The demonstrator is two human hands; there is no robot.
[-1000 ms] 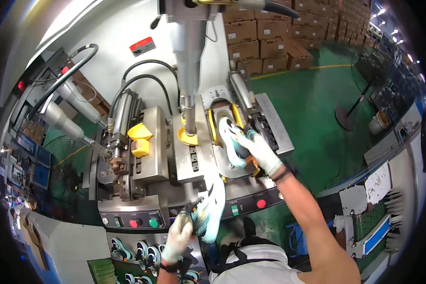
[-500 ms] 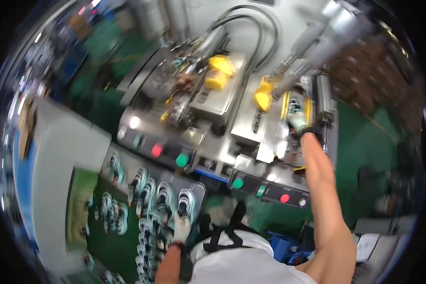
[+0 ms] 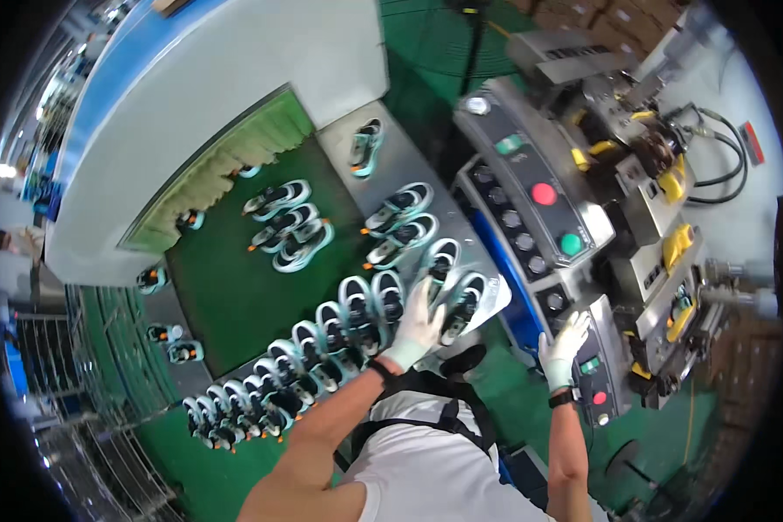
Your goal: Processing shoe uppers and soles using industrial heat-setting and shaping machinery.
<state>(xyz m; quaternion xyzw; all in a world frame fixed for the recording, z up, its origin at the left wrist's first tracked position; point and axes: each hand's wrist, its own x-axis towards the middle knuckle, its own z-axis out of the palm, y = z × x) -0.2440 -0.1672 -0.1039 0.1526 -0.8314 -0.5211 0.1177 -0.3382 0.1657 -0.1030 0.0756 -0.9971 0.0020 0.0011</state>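
Observation:
My left hand (image 3: 416, 329), in a whitish glove, reaches over the end of a row of sneakers with its fingers apart. Its fingertips are at the heel of a black, white and mint sneaker (image 3: 445, 259); whether they press on it I cannot tell. Just beside that hand lies another such sneaker (image 3: 465, 304) on the metal ledge. My right hand (image 3: 565, 348), also gloved, is spread with nothing in it, next to the control panel (image 3: 602, 344) of the machine. In the machine's right station a sneaker (image 3: 680, 300) sits by yellow pads.
More sneakers (image 3: 309, 344) line the ledge and the green conveyor belt (image 3: 226, 261), which runs from a curtained opening (image 3: 226, 170) in a grey housing. A second control panel (image 3: 531, 174) has red and green buttons. Yellow pressing pads (image 3: 677, 248) and black hoses (image 3: 726, 165) stand at the right.
The view has swung left toward the conveyor. My right hand has left the sneaker in the right station and come back to the panel. My left hand is still at the end of the sneaker row.

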